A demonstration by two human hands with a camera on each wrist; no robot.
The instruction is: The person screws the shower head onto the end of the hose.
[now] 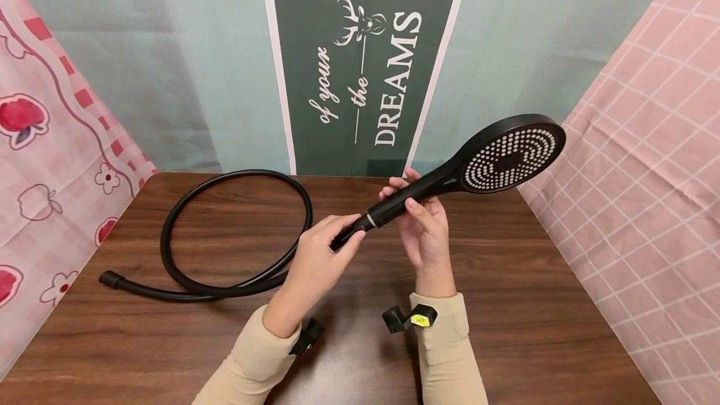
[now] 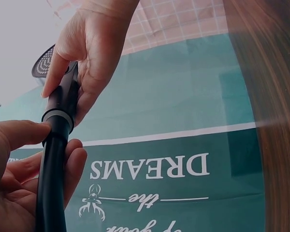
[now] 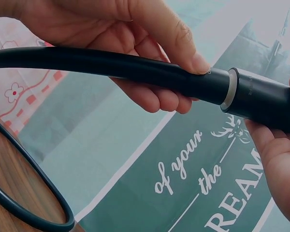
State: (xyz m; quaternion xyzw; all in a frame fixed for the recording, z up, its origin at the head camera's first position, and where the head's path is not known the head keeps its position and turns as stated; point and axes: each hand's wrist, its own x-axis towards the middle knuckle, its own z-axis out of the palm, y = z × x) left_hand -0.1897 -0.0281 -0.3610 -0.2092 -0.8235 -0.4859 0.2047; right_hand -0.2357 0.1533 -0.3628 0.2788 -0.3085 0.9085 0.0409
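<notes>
A black shower head (image 1: 509,158) with pale nozzle dots is held up at a slant above the table, its face toward the head camera. My right hand (image 1: 424,230) grips its handle (image 1: 402,202) between thumb and fingers. Just below, my left hand (image 1: 323,258) pinches the end of a black shower hose (image 3: 135,67) where it meets the handle. A pale ring (image 3: 229,91) shows at that joint in the right wrist view. From the left hand the hose loops over the table, and its free end fitting (image 1: 111,279) lies at the left.
The brown wooden table (image 1: 506,330) lies beneath both hands. A green and grey cloth (image 1: 214,67) with white lettering hangs behind it. Patterned pink cloths stand at the left (image 1: 56,161) and right (image 1: 647,161). Each wrist carries a small black camera mount.
</notes>
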